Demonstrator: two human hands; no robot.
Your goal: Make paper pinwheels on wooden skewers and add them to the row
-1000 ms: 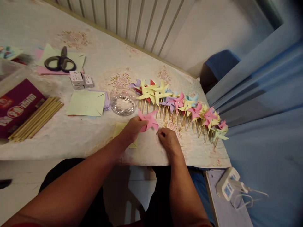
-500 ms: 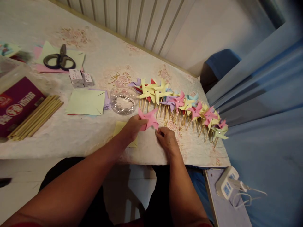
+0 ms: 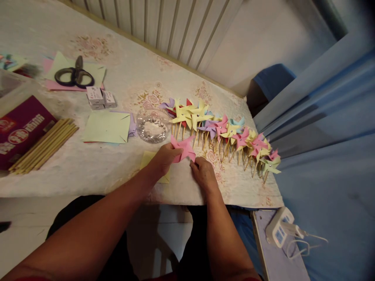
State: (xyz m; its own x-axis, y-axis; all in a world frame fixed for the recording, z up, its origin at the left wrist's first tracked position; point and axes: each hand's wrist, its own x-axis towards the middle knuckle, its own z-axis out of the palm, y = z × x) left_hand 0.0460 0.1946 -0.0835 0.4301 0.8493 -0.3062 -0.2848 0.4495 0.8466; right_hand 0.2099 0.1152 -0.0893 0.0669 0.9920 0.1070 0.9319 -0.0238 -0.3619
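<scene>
Between the thumb and fingers of my left hand [image 3: 165, 157] is a pink paper pinwheel [image 3: 184, 148], its folded blades facing up and no stick visible on it. My right hand [image 3: 203, 171] is closed in a pinch just below the pinwheel's lower right blade; whatever lies in its fingertips is too small to make out. Partly under my left forearm lies a yellow paper square [image 3: 148, 157]. Behind my left hand stands a clear round dish [image 3: 153, 138] with many small shiny metal pieces in it.
Finished pinwheels on sticks [image 3: 222, 127] stretch along the right. Leftward lie a green paper stack [image 3: 107, 127], small boxes [image 3: 101, 98], black-handled scissors [image 3: 76, 76] on paper, and wooden sticks [image 3: 47, 146] by a purple box [image 3: 26, 125]. A power strip [image 3: 279, 226] sits lower right.
My right hand has shifted slightly left and up, closer to the pinwheel's blade. The small shiny bit at its fingertips no longer shows. My left hand keeps the pinwheel almost still.
</scene>
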